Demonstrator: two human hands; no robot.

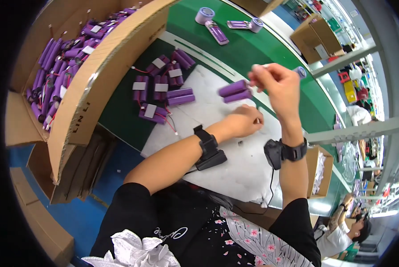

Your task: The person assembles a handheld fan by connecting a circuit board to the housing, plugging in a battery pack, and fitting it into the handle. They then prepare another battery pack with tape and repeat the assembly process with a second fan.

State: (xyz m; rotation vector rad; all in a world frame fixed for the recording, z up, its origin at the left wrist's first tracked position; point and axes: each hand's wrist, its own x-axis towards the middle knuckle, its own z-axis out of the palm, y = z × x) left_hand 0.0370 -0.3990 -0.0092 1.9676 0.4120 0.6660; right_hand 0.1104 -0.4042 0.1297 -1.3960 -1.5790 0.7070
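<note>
Purple cell pair (pixel 235 91) is lying on the white pad (pixel 248 169) of the desk, just left of the raised right hand (pixel 275 82), which is pinching a tape strip; the left hand (pixel 244 121) is resting curled, seemingly empty. Several taped packs (pixel 161 86) are lying finished; the carton (pixel 75 89) is holding many more.

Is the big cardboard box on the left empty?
No, the box is filled with purple battery packs.
</note>
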